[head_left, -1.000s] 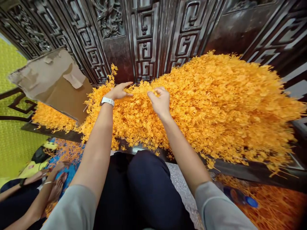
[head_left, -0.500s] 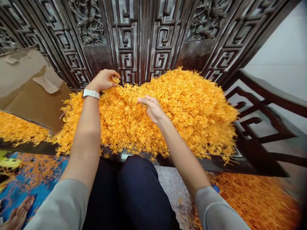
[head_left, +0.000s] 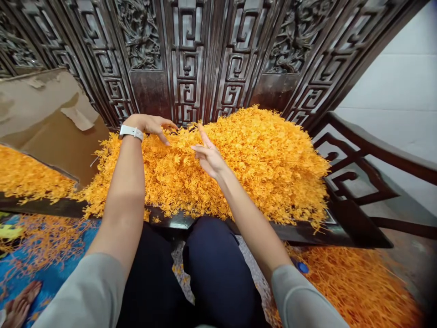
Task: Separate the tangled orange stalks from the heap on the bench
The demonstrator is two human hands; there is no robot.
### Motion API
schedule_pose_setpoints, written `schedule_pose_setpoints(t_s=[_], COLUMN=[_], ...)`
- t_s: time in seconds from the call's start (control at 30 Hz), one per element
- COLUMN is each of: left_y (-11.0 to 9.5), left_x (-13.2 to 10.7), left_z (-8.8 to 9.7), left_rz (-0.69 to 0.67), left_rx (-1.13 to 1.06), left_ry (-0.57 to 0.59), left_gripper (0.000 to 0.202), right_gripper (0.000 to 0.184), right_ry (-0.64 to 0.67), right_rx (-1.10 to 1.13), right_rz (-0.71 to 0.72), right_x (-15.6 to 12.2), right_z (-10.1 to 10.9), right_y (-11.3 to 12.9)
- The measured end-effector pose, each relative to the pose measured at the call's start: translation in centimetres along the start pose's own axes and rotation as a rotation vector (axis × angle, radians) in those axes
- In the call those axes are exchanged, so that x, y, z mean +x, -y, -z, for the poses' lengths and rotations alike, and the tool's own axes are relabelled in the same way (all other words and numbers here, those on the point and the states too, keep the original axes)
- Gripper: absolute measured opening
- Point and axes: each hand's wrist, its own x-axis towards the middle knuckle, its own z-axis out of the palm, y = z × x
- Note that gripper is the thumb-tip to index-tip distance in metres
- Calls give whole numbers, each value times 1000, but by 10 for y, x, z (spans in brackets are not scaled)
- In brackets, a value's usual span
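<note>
A big heap of small yellow-orange plastic flower pieces (head_left: 259,159) lies on the seat of a dark wooden bench. My left hand (head_left: 150,125), with a white watch strap at the wrist, hovers over the back left of the heap. Its thumb and fingers are apart, and nothing shows between them. Close to the heap's middle is my right hand (head_left: 210,157), palm turned inward. Its index finger points up and away from the thumb, and I see nothing held. The fingertips of both hands are near the flower pieces; whether they touch cannot be made out.
A torn cardboard sheet (head_left: 51,123) leans at the left. The carved bench back (head_left: 205,54) rises behind the heap, with an armrest (head_left: 375,146) at the right. Orange strands (head_left: 355,282) pile on the floor at right, others (head_left: 51,246) at left near a bare foot (head_left: 23,298).
My left hand has lowered and its fingers have spread. My right hand's index finger has lifted away from the thumb. The view has shifted slightly.
</note>
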Motion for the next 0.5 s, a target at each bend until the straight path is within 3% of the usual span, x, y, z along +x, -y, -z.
schedule_pose_setpoints(t_s=[0.1,0.2,0.27,0.33,0.4,0.5], left_y=[-22,-35,-35,-28,-16,4], left_x=[2,13,19,22,22,25], left_z=[4,0,-5,-9,-12,-16], left_rz=[-134,-207,-216,-194,-118,60], left_rx=[-37,-36,-39,-79,-159,-376], left_ry=[-28,-67,-150,-312,-563,-908], left_gripper=[88,52,33,23,17,11], right_gripper=[58,26,18,21,27,30], right_ry=[-11,-26,-69,-156,-245,-228], right_rx=[64,215,323,365,329,191], right_rz=[19,52,48,-5,-92,-199], right_x=[9,16,18,16,11,0], right_z=[-7,-18,-26,-32,-36,-39], right_y=[4,9,8,3,-5,-15])
